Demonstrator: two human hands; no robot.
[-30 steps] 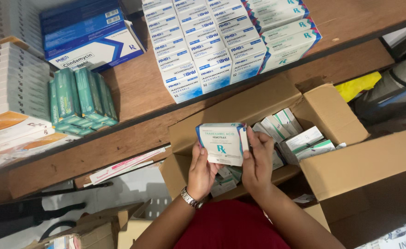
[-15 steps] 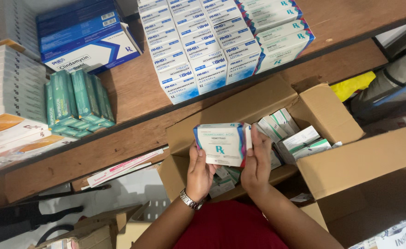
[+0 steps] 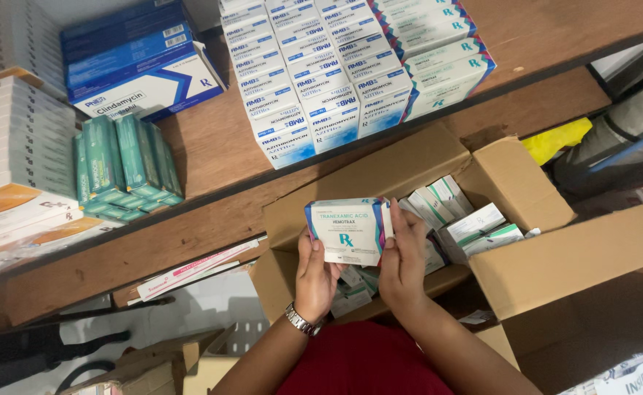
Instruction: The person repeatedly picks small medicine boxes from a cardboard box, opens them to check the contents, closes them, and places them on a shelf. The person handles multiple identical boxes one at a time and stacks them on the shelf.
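I hold a small stack of white medicine boxes [image 3: 347, 230] with blue and purple edges between both hands, above an open cardboard carton [image 3: 555, 256]. My left hand [image 3: 314, 274], with a metal watch on the wrist, grips the stack's left side. My right hand [image 3: 403, 256] presses flat against its right side. More white-and-green boxes [image 3: 467, 227] lie loose inside the carton behind my hands.
A wooden shelf [image 3: 212, 146] above carries rows of white-and-blue boxes [image 3: 314, 80], white-and-teal boxes [image 3: 438, 44], green packs [image 3: 124, 164], dark blue boxes [image 3: 138, 62] and white stacks [image 3: 14, 146]. Papers [image 3: 190, 271] lie on a lower ledge. Smaller cartons [image 3: 160, 366] stand at bottom left.
The stack in my hands has risen slightly and stays held on both sides. The view has shifted a little; nothing else has moved.
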